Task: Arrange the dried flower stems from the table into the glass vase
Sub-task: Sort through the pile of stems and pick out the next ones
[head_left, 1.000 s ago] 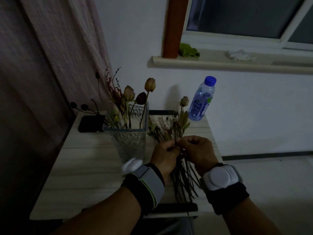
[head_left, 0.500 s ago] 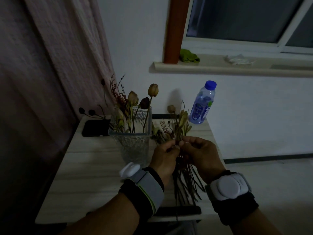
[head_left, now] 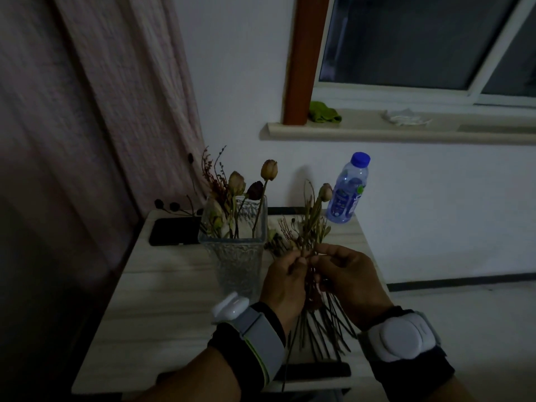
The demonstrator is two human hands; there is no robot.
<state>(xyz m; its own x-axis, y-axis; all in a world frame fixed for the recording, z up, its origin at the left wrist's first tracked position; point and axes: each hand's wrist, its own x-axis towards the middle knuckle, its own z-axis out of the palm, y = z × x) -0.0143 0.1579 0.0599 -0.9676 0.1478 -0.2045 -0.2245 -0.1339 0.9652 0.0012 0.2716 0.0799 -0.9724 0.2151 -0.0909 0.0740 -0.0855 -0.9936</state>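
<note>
Single view, worn on my head: faces forward and down over my forearms to the tabletop, close enough that my wrists fill the lower edge; wide angle also takes in curtain, wall and window beyond

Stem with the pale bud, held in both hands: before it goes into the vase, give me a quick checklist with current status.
1. Stem gripped: ok, left hand and right hand both pinch it.
2. Stem free of the loose bundle on the table: cannot tell, the hands hide it.
3. Glass vase upright: ok.
4. Room in the vase: ok, right side of the mouth looks open.
5. Path to the vase: ok, it stands just left of the hands.
6. Water bottle out of the way: ok, at the far right edge.
</note>
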